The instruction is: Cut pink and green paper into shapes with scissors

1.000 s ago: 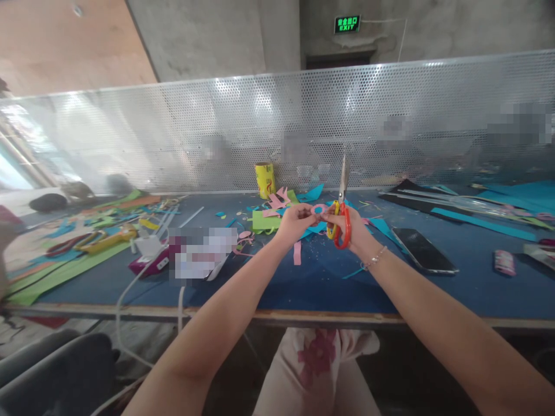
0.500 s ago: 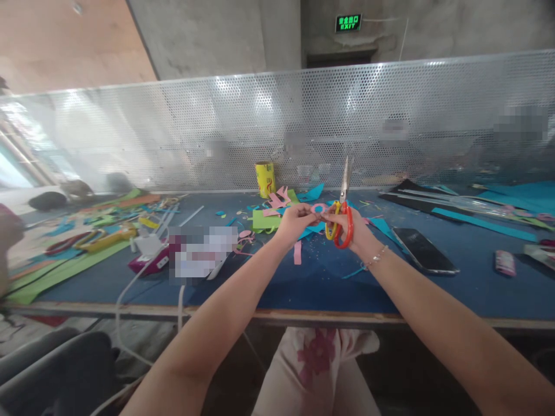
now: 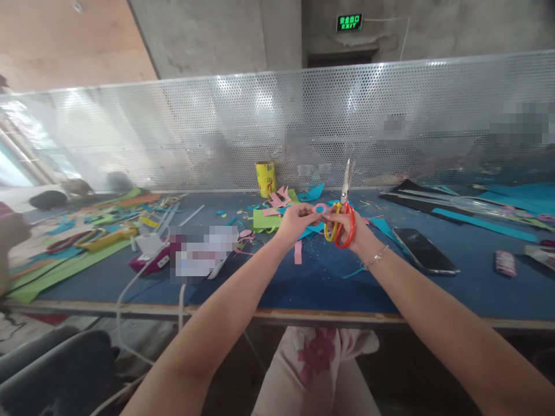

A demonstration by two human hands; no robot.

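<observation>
- The left hand (image 3: 297, 224) has its grip closed in a pinch on the left edge of a small pink paper ring (image 3: 320, 204).
- The right hand (image 3: 356, 230) has its fingertips at the ring's lower right edge, and its grip also carries a pair of scissors (image 3: 346, 193).
- The pink ring is between the two hands, raised over the middle of the bench (image 3: 329, 296); blue shows at its centre.
- One handle loop of the scissors is red and the other yellow; both hang at the right hand's fingers, with the blades pointing up and away toward a perforated metal panel (image 3: 243, 136).
- A thin bracelet (image 3: 376, 258) circles the right wrist.
- Below the hands, a short pink paper strip (image 3: 298, 253) lies on the blue bench top.
- Just beyond the left hand are a green paper piece (image 3: 264, 221) and pink paper offcuts (image 3: 278, 200), with a yellow roll (image 3: 266, 179) standing upright behind them, near the panel.
- To the right of the right hand, a dark-screened smartphone (image 3: 422, 249) lies flat, and farther off a blue paper strip (image 3: 483, 224) lies near a black sheet (image 3: 410, 197).
- To the left sits a purple power strip (image 3: 150, 260) with a white plug (image 3: 148, 245) in it.
- At the far left, another pair of scissors (image 3: 71, 242) lies among coloured paper scraps.
</observation>
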